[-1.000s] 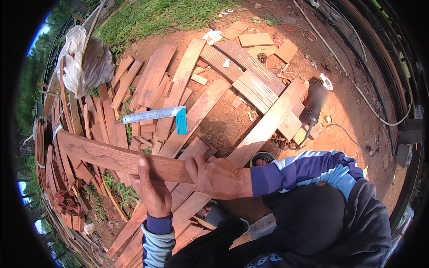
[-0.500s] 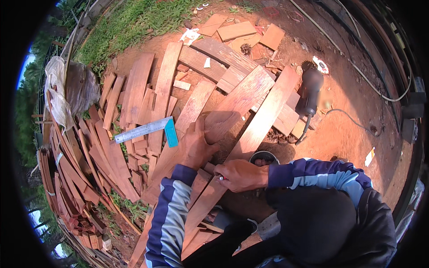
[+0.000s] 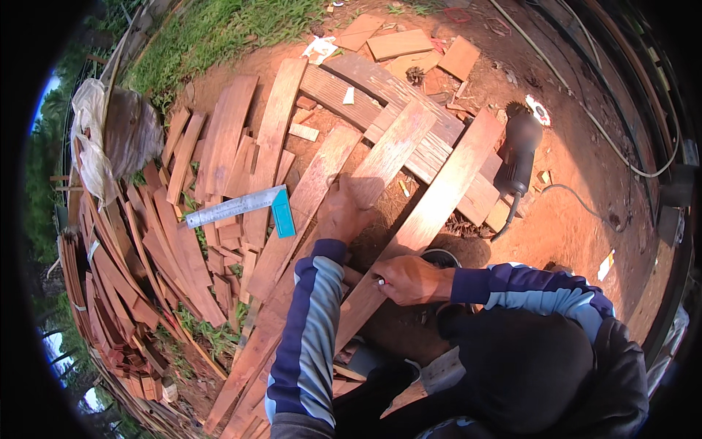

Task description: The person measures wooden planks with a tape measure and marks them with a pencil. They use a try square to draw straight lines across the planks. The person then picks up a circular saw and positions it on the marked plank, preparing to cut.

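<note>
My left hand point(image 3: 345, 214) is closed round a reddish-brown wooden plank point(image 3: 395, 150), which runs from the upper middle down toward the lower left. In my right hand point(image 3: 415, 281) is a thin stick with a white end point(image 3: 381, 282); most of it is hidden by my fingers, so its kind is unclear. That hand rests at the edge of another long plank point(image 3: 446, 197), slanting up to the right. Left of my left hand, a try square point(image 3: 281, 212) with a metal blade and teal handle lies across several planks.
An angle grinder point(image 3: 518, 154) with a toothed disc lies to the right, its cable trailing over the soil. Loose boards point(image 3: 219, 161) and a large stack of planks point(image 3: 110, 293) fill the left. A container rim point(image 3: 442, 256) shows behind my right wrist.
My left hand has moved slightly up and right, and its plank has turned and shifted. My right hand keeps the white-ended stick at the other plank. The whole view has shifted a little.
</note>
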A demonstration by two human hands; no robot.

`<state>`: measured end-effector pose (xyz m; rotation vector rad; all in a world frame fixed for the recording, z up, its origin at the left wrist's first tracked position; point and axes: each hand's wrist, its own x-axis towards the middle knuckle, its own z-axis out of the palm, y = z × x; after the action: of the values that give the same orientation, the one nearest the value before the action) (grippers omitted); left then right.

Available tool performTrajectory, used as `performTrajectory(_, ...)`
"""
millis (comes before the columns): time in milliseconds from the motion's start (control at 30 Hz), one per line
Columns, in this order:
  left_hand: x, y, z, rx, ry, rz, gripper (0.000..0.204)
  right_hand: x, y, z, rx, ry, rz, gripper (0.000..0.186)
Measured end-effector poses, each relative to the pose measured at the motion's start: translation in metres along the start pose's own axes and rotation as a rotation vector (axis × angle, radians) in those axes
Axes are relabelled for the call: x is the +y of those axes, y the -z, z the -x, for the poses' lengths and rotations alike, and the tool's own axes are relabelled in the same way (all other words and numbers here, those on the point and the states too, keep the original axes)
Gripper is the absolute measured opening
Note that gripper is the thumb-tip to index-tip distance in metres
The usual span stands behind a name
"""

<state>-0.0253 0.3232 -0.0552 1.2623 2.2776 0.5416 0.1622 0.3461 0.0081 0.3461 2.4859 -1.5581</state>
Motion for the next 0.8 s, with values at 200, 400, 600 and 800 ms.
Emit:
performTrajectory(200,0.0,-0.002,0.005,-0.021,0.031,-0.02,0.089,0.008,0.004,-0.003,0.011,-0.016,-0.013,0.019)
performTrajectory(400,-0.006,0.011,0.023,-0.073,0.093,-0.091,0.092,0.009,0.015,-0.008,0.024,-0.081,-0.042,0.022)
performTrajectory(600,-0.024,0.005,0.038,0.002,0.043,-0.072,0.088,0.012,0.013,-0.009,0.008,-0.071,-0.037,0.022)
performTrajectory(800,-0.036,0.01,0.042,0.192,0.132,-0.029,0.08,0.021,0.006,-0.006,0.012,-0.037,-0.07,0.021)
